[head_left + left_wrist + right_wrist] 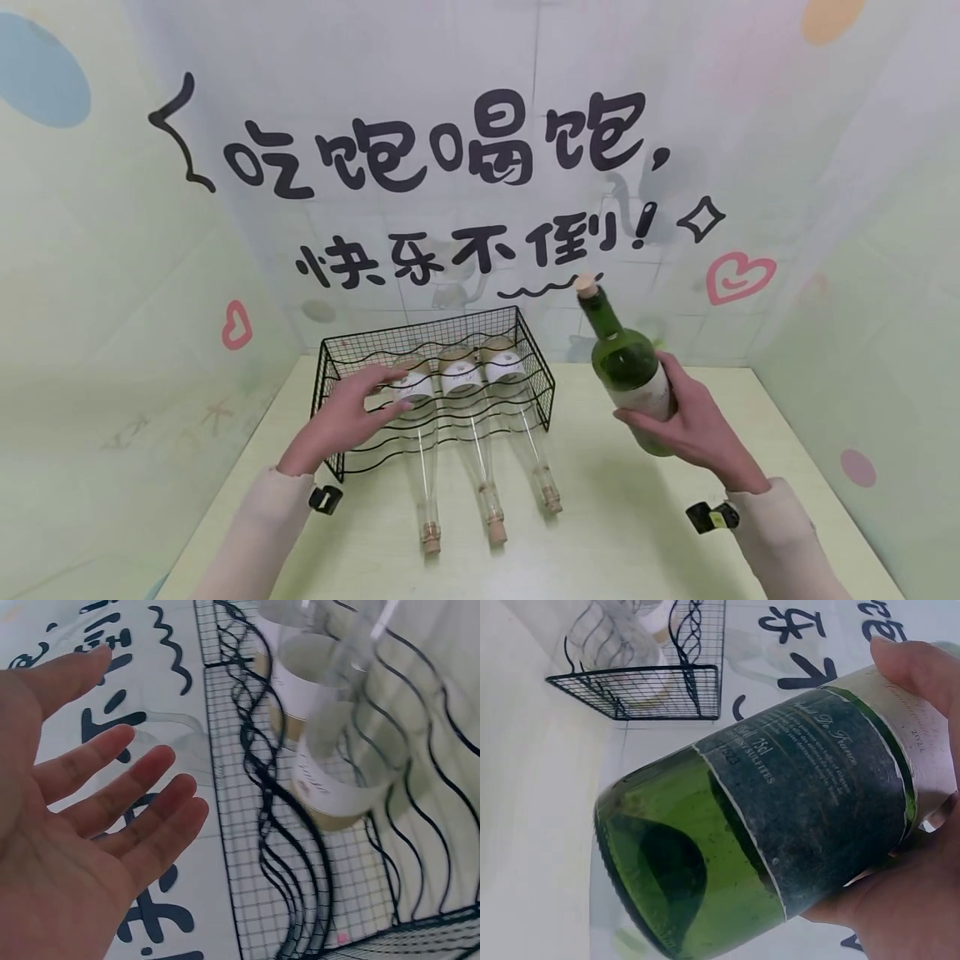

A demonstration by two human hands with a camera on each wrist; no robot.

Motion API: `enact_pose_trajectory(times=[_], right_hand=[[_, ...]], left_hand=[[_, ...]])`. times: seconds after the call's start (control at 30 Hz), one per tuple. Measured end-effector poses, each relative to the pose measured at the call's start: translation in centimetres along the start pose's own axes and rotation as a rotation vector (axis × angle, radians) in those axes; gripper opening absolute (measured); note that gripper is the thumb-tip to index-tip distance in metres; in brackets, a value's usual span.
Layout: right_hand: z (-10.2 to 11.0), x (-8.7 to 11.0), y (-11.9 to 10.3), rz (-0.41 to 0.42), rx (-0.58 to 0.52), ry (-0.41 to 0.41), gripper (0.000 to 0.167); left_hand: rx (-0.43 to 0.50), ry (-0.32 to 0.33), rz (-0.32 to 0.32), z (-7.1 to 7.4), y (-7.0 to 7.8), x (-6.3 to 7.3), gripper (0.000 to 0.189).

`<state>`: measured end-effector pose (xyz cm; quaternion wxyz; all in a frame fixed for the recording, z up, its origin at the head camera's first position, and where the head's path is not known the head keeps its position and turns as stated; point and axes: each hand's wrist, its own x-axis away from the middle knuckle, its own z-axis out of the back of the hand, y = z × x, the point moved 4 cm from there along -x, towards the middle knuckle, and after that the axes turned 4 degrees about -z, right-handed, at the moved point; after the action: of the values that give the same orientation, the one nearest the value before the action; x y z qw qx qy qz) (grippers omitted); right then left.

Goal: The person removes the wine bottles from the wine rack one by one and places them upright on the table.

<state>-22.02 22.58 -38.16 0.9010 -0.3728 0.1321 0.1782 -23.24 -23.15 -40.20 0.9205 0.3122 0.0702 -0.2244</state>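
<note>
In the head view, the right hand is curled around the body of a green glass wine bottle with a pale label, which is lifted above the right side of the pale tabletop. The bottle leans to the left with the neck up, well apart from the black metal wire rack with wavy bars. To handle it well, I would judge, the fingers and thumb need to press firmly on both sides of the body, because smooth glass can turn in the hand, and the long neck needs free room from the wires.

In the left wrist view, the left hand is open, the fingers spread and relaxed, and it holds nothing. It is near the rack, where clear glass bottles with white labels lie; it would be wise to keep these fingers away from their path.

In the right wrist view, the green bottle shows a rounded base, shiny and transparent, and a dark label which looks worn and carries pale printing. Whether there is liquid inside, I cannot tell.
</note>
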Motion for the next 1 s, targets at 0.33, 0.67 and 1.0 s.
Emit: enact_pose_trajectory(times=[0.33,0.67,1.0], right_hand=[[1.8,0.5,1.3,-0.139,-0.103,0.020,0.073],[2.9,0.7,3.3,-0.194,-0.227,0.045,0.065],[4.7,1.1,6.0,-0.213,-0.335,0.109,0.058]], left_hand=[[-0.099,0.047,0.005,-1.3,-1.6,2.8,0.035],[-0.185,0.083,0.037,-1.8,-2.1,3.7,0.008],[-0.139,0.108,0.068,-2.1,-2.4,3.9,0.004]])
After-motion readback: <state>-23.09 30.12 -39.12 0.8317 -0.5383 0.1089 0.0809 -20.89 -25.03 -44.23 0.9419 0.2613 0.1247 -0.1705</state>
